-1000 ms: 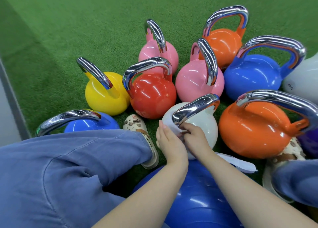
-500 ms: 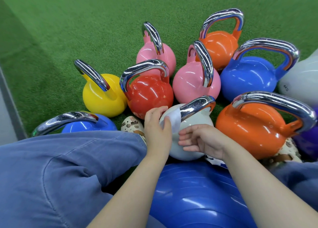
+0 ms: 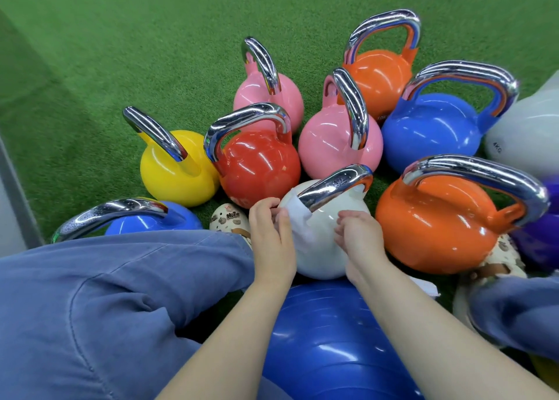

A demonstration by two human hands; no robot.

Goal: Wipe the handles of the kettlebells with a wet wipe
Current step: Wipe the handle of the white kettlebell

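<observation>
A white kettlebell (image 3: 326, 248) stands just in front of me, its chrome handle (image 3: 335, 186) wet with droplets. A white wet wipe (image 3: 299, 215) is wrapped round the near end of that handle. My left hand (image 3: 270, 230) pinches the wipe against the handle's base with thumb and fingers. My right hand (image 3: 357, 233) rests on the right side of the white bell with fingers loosely curled, holding nothing. Around it stand red (image 3: 260, 167), yellow (image 3: 172, 170), pink (image 3: 335, 145), orange (image 3: 435, 224) and blue (image 3: 432, 130) kettlebells.
Green turf (image 3: 151, 37) covers the floor. A large blue ball (image 3: 332, 348) lies under my forearms. My blue-trousered knee (image 3: 106, 309) fills the lower left, a patterned shoe (image 3: 230, 221) beside it. A second white wipe or packet (image 3: 426, 287) lies at the right.
My left hand slid the wipe down to the near base of the white kettlebell's handle. My right hand drew in, its fingers curling against the bell's side.
</observation>
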